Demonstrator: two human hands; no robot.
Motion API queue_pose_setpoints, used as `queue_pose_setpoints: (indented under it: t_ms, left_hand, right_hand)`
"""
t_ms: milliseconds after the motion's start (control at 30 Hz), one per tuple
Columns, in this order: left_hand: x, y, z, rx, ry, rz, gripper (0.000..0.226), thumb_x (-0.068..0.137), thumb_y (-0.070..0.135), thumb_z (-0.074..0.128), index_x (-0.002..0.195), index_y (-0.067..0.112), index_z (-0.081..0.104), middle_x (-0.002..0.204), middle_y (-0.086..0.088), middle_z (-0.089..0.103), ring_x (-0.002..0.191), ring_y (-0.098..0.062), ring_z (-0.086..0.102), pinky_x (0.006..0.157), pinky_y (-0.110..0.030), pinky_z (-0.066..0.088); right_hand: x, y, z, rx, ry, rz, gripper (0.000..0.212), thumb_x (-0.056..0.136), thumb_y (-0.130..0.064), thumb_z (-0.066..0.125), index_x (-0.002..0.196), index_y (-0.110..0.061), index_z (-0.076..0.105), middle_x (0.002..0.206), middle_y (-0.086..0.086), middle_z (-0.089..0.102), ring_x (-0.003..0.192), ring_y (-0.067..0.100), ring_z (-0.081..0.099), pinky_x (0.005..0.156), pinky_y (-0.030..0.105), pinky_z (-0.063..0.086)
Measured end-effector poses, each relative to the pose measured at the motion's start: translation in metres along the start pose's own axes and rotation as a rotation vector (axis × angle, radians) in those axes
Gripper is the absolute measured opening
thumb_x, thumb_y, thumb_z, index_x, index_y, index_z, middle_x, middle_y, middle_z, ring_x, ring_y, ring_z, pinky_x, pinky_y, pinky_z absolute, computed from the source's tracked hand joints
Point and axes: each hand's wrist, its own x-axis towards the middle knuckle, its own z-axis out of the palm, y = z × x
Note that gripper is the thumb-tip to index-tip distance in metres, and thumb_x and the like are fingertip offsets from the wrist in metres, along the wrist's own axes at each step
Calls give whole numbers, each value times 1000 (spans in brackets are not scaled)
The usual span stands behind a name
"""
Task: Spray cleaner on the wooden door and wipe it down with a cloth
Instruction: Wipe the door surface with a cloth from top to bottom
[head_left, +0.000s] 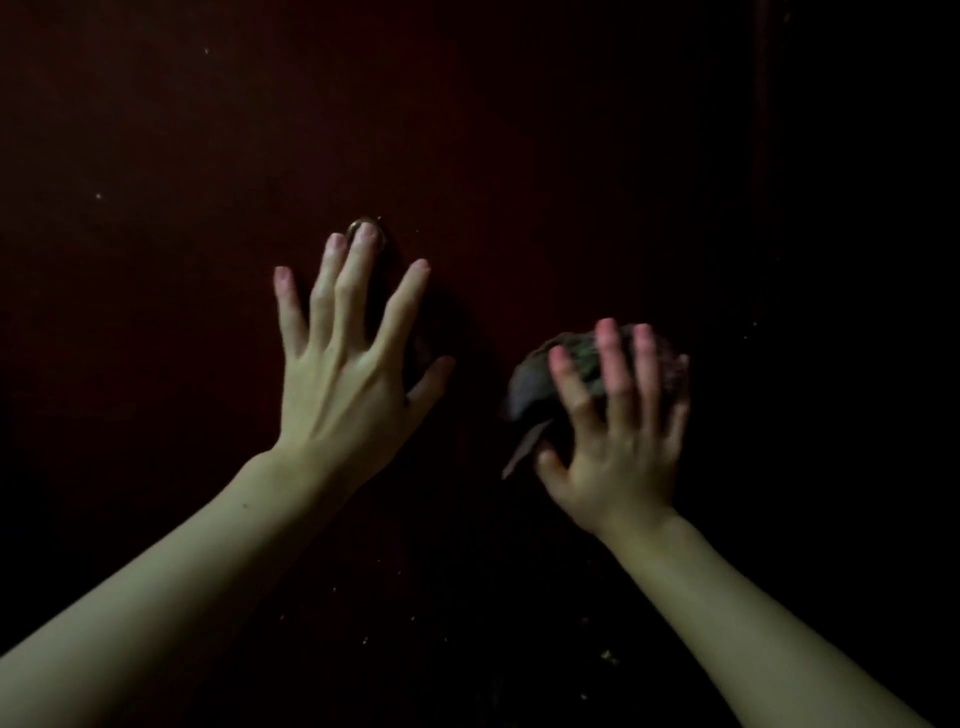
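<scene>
A dark reddish-brown wooden door (519, 156) fills the dim view. My left hand (348, 358) lies flat against it with fingers spread and straight, the middle fingertip over a small round metal fitting (382, 234). My right hand (618, 431) presses a bunched dark cloth (540, 374) against the door, fingers spread over it and slightly bent. The cloth sticks out to the left of the fingers, with a flap hanging down near the thumb. No spray bottle is in sight.
A darker vertical strip (763, 156) runs down the right side of the door, perhaps its edge or frame. Small pale specks dot the surface low down (608, 657). The surroundings are too dark to make out.
</scene>
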Motion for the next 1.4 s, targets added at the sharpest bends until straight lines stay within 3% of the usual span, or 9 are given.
queue_pose_setpoints:
  t_ms: [100,233,467,667,800,933,1067,1267,1400]
  left_hand:
    - [8,14,9,35,-7,15,81,85,57,48,152,21,20,158,-22,6,145,-44,1,108,-69,1]
    - [9,17,17,118,-21,23,80,85,65,38,152,24,23,158,-21,7,142,-49,-2,105,-72,-3]
    - [8,16,18,141,-4,29,77,90,70,26,151,24,27,158,-19,12,143,-49,2,106,-74,0]
    - [7,16,21,180,38,35,76,89,68,36,150,23,30,156,-20,17,142,-49,6,106,-74,3]
    - [8,18,22,200,24,19,76,90,69,32,151,23,26,156,-20,15,142,-50,5,105,-75,4]
    - [6,18,24,180,33,18,75,91,67,30,151,23,26,156,-19,15,142,-49,4,105,-75,4]
    - [6,16,23,162,54,27,73,91,65,36,150,23,30,155,-18,19,142,-49,9,106,-74,6]
    - [-3,12,13,91,40,44,68,89,59,48,145,21,40,150,-20,33,140,-46,18,109,-70,9]
    - [-28,-4,-1,11,-13,78,59,88,43,59,140,17,47,147,-23,35,140,-42,23,113,-62,14]
  right_hand:
    - [7,36,-6,-12,11,169,73,84,-55,41,149,-21,29,158,18,20,146,40,13,114,63,13]
    - [13,41,-11,18,22,254,78,80,-49,46,148,-18,27,157,20,19,146,41,12,113,64,16]
    - [54,17,-10,-12,0,-93,81,76,-53,51,149,-24,28,158,16,21,146,40,12,115,63,9]
    - [40,58,-9,27,60,41,75,80,-48,44,148,-21,31,159,16,19,147,37,12,112,61,14]
    - [18,55,-11,34,36,111,81,74,-41,47,150,-18,26,159,18,14,147,39,7,113,63,10]
    - [1,1,-4,41,-3,-88,88,67,-48,52,147,-21,29,157,17,20,145,41,13,114,61,8]
    - [-1,-14,2,32,-6,-234,79,73,-52,54,145,-26,35,156,12,25,144,38,21,116,60,10]
    - [8,38,-6,51,62,138,74,79,-43,48,147,-19,34,158,18,19,147,39,12,114,62,12]
    - [6,16,-6,51,81,255,69,86,-40,45,148,-12,34,157,22,18,146,44,11,114,64,13]
